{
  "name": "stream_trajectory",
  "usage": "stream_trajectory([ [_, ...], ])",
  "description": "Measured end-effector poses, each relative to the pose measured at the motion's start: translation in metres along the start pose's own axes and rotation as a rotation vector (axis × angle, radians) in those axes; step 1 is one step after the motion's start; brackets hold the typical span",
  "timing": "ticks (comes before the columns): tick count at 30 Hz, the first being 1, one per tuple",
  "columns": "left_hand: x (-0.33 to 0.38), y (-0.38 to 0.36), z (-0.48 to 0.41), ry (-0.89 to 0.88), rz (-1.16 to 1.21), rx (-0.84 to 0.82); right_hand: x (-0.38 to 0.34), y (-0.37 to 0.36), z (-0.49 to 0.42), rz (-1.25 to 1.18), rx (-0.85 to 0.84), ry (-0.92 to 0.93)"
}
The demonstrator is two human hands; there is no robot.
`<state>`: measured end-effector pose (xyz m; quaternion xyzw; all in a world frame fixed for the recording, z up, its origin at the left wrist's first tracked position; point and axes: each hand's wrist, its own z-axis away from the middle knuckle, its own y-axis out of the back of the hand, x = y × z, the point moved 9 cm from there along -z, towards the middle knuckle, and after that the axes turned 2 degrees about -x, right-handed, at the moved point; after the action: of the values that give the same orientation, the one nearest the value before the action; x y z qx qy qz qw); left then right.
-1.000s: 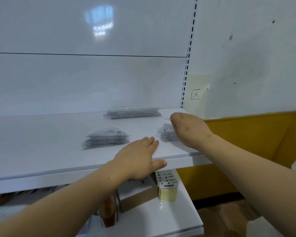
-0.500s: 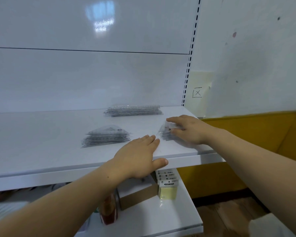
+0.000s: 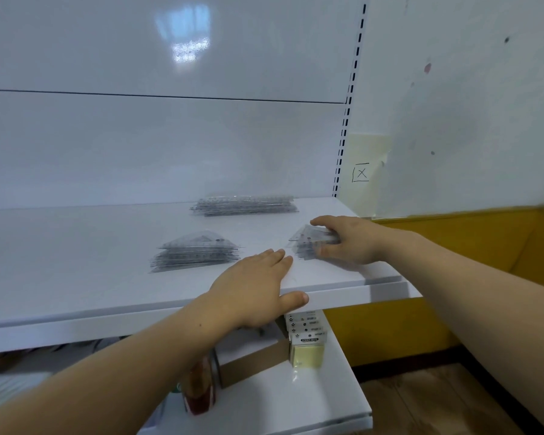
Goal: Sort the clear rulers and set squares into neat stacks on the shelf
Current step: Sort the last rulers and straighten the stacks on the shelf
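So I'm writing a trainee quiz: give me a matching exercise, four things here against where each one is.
1 ruler stack
2 left hand
3 right hand
4 sticky notes

A flat on the shelf front edge
B on the lower shelf
C gripping the small set-square pile
D at the shelf back

Pairs: 1-D, 2-A, 3-C, 4-B
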<state>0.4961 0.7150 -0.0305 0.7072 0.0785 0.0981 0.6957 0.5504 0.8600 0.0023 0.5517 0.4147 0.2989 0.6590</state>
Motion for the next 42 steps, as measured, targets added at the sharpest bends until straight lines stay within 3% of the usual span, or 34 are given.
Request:
stream_trajectory([
  [12, -0.007, 0.021, 0.017, 0.006, 0.078, 0.112, -0.012, 0.006, -0.003, 0.035, -0.029, 0.014],
  [17, -0.048, 0.056, 0.057, 0.055, 0.13, 0.363, -0.063, 0.017, -0.012, 0.011, 0.087, 0.154],
  [20, -0.103, 0.072, 0.08, 0.225, 0.172, 0.518, -0.107, 0.013, -0.014, -0.024, 0.096, 0.24],
  [23, -0.154, 0.057, 0.081, 0.411, 0.293, 0.324, -0.149, -0.006, -0.02, -0.052, 0.013, 0.279],
  [26, -0.175, 0.034, 0.072, 0.4, 0.393, 0.097, -0.177, -0.03, -0.033, -0.058, -0.124, 0.234],
  [28, -0.178, 0.028, 0.068, 0.355, 0.373, 0.034, -0.185, -0.039, -0.041, -0.018, -0.152, 0.189],
  [32, -0.187, 0.039, 0.065, 0.277, 0.331, 0.128, -0.198, -0.04, -0.051, -0.058, -0.064, 0.174],
  [37, -0.186, 0.032, 0.065, 0.233, 0.361, 0.119, -0.191, -0.046, -0.051, -0.224, -0.043, 0.152],
  [42, -0.184, 0.034, 0.069, 0.248, 0.387, 0.205, -0.185, -0.044, -0.047, -0.334, 0.113, 0.189],
])
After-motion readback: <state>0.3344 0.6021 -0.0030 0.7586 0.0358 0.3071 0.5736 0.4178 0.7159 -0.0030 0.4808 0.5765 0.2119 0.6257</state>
